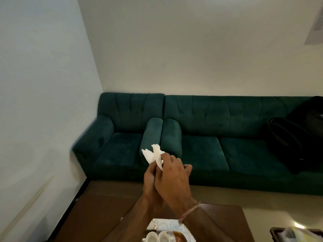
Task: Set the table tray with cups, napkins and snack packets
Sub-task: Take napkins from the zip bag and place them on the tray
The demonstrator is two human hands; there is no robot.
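Both hands are raised together above the brown table (97,215). A white napkin (153,154) sticks up from between them in two crumpled points. My left hand (150,180) and my right hand (173,179) both pinch it, the right overlapping the left. Two white cups (158,236) stand at the bottom edge, beside a patterned tissue box (164,224) under my right wrist. A brown packet (180,235) lies next to the cups. A dark tray's corner (274,231) shows at the bottom right with a yellowish packet (297,233) in it.
A dark green sofa (201,142) runs along the far wall behind the table. Black bags (297,137) sit on its right end. A white wall (43,102) closes off the left side.
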